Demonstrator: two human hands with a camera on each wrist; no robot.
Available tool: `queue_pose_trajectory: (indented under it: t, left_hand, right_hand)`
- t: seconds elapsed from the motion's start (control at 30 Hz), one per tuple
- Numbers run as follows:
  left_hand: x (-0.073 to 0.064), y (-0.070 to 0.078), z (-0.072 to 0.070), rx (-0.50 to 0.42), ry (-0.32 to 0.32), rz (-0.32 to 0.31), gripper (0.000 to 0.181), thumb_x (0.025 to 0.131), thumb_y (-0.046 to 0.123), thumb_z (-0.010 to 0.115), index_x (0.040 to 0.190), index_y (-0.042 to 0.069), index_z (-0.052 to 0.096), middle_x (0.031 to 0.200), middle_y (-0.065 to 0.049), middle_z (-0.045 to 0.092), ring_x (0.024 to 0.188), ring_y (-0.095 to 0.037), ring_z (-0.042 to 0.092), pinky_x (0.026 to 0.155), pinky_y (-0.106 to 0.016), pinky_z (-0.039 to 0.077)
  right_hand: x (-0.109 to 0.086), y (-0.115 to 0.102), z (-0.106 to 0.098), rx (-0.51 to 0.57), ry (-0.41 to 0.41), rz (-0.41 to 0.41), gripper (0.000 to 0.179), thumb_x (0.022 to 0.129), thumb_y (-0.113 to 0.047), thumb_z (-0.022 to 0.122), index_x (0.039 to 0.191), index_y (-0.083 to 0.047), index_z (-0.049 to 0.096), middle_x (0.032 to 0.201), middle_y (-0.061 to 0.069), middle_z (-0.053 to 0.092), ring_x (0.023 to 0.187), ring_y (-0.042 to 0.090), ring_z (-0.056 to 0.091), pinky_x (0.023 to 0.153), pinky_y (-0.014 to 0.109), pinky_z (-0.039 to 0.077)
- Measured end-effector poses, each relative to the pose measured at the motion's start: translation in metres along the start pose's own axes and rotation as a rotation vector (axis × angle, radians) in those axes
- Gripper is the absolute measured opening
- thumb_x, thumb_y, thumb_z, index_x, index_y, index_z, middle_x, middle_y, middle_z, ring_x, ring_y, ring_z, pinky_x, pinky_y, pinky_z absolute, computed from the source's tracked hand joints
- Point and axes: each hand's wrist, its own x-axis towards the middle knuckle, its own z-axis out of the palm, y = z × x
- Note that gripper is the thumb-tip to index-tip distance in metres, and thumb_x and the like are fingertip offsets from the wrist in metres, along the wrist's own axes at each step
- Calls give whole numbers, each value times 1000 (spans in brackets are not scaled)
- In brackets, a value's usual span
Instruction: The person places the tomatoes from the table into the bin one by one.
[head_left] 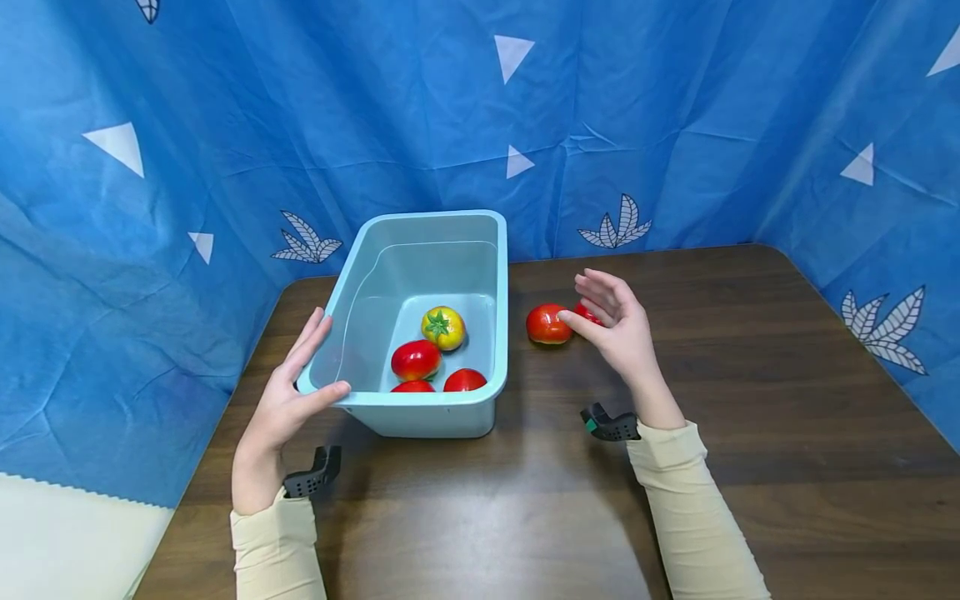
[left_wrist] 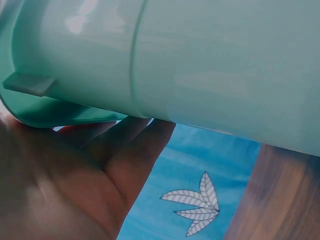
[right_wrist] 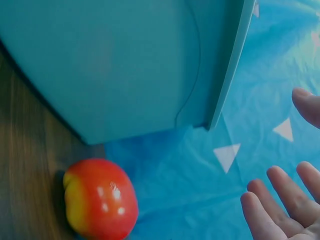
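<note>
I watch remotely as the straight-fingered left hand point(head_left: 277, 410) braces the blue bin point(head_left: 420, 416) beside it, likely for steadiness, while the empty, outstretched right hand point(head_left: 624, 335) hovers by a red tomato point(head_left: 547, 325), seemingly half-hiding a second tomato point(head_left: 588, 313).

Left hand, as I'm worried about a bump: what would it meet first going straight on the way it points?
Likely the blue tub: the left hand lies at its near left corner, though exact depth there is hard to judge.
</note>
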Motion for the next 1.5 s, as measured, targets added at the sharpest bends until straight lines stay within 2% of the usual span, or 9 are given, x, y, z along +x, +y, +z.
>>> queue_pose_trajectory:
  t: [0.2,0.37,0.43,0.6,0.77,1.07,1.23,1.5]
  left_hand:
    - [1,0,-1,-5,-5,-3,81,77,-5,65,148,15,31,156,4,13,139,-33,15,89,-18,41]
    - [0,1,0,-14,-1,-2,81,77,-6,65,147,14,32,156,3,14,139,-34,15,88,-17,41]
    - [0,1,0,-17,1,-2,81,76,-6,65,147,14,32,156,3,14,138,-35,15,88,-17,41]
    - [1,1,0,-24,2,0,82,76,-7,66,147,14,32,156,2,13,138,-36,15,88,-17,41]
    - [1,1,0,-29,2,-3,81,76,-7,65,147,14,32,156,2,13,138,-35,15,88,-16,41]
    - [1,1,1,-29,10,2,81,76,-8,65,147,12,32,156,0,14,138,-37,16,88,-15,41]
    - [1,1,1,-33,13,0,81,75,-8,65,147,12,32,156,3,14,138,-37,17,88,-16,41]
    - [1,1,1,-27,16,-8,81,75,-7,66,147,13,33,156,2,13,138,-35,16,89,-18,41]
  right_hand:
    - [6,16,-7,-26,91,37,57,80,-2,72,132,-2,47,133,18,51,122,30,48,99,37,39]
    - [8,28,-11,-39,182,61,58,80,-6,73,132,-2,47,134,14,51,125,25,46,103,35,35]
    - [8,33,-13,-55,203,74,58,81,-9,73,132,-3,47,134,11,50,126,24,44,105,35,33]
    - [8,48,-17,-138,235,114,59,81,-15,73,133,-6,48,136,11,49,127,26,42,107,43,30]
    - [9,64,-19,-224,249,147,58,82,-18,73,133,-7,49,137,10,48,128,28,39,107,44,30]
    - [10,82,-20,-274,231,200,60,81,-18,74,134,-6,47,138,12,46,128,29,40,106,42,31]
    - [11,91,-21,-261,220,250,64,81,-19,74,136,-7,43,140,11,43,129,27,38,107,38,31]
    - [12,103,-24,-200,215,299,71,80,-17,74,140,-4,37,144,12,38,132,27,34,108,37,28]
